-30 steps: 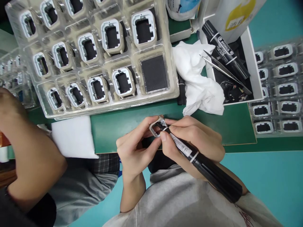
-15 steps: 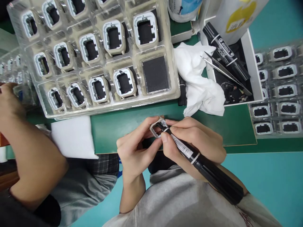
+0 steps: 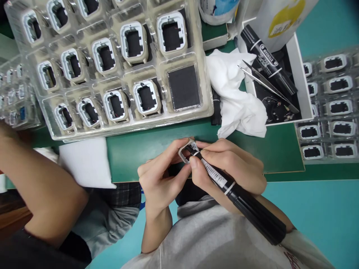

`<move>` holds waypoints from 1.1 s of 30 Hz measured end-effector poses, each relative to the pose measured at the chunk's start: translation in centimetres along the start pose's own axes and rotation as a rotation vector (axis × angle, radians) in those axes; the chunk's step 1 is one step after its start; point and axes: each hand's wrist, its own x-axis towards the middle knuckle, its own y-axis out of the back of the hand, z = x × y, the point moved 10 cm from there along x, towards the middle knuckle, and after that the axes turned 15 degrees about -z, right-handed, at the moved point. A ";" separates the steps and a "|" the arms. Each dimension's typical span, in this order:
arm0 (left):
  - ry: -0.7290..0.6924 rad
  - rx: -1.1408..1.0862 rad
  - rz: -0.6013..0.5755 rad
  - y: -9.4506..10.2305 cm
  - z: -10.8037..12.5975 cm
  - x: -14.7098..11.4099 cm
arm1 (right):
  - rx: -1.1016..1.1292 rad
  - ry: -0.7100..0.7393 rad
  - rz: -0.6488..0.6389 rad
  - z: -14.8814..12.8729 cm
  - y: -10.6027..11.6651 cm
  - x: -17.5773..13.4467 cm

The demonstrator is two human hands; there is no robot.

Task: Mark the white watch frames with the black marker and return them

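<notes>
My left hand point(image 3: 164, 175) pinches a small white and beige square frame point(image 3: 183, 153) between thumb and fingers, above the near edge of the green table. Between the fingers of my right hand point(image 3: 231, 162) is a black marker pen point(image 3: 214, 175) with a white barcode label. Its tip reaches into the frame's opening at the inner right side. From here I cannot tell whether the tip touches the plastic. Beyond my hands lies a clear plastic tray point(image 3: 134, 121) with several similar frames in its pockets; one pocket at the near right shows only a black pad point(image 3: 184, 88).
A crumpled white tissue point(image 3: 238, 97) lies right of the tray. Beside it, a white box point(image 3: 307, 86) holds tweezers point(image 3: 267, 86), another black marker point(image 3: 267, 59) and a bottle. A second tray point(image 3: 331, 116) stands far right. At left are a folded white cloth point(image 3: 85, 162) and a co-worker's arm point(image 3: 47, 190).
My hands, the frame and the marker stay almost in place, with the marker's rear end slightly lower and further left. At left, the co-worker's arm has moved down and nearer.
</notes>
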 end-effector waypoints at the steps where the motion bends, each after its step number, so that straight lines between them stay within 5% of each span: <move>1: 0.004 0.000 -0.003 0.0 0.0 0.0 | -0.001 0.019 0.046 -0.1 0.2 -0.1; 14: -0.027 0.030 -0.008 -0.4 0.7 0.0 | -0.027 -0.020 -0.045 -0.2 0.1 0.2; 19: -0.044 0.025 0.000 -0.3 0.9 0.0 | -0.020 0.034 0.142 -0.5 1.0 -0.3; 24: -0.041 0.037 -0.008 -0.4 0.8 -0.1 | -0.030 -0.010 -0.057 -0.2 -0.4 0.2; 28: -0.030 0.029 -0.005 -0.5 0.6 -0.2 | -0.013 0.035 0.120 -0.5 0.9 -0.3; 33: 0.015 -0.030 -0.058 -0.5 0.0 -0.4 | -0.023 -0.010 -0.056 -0.4 0.0 0.3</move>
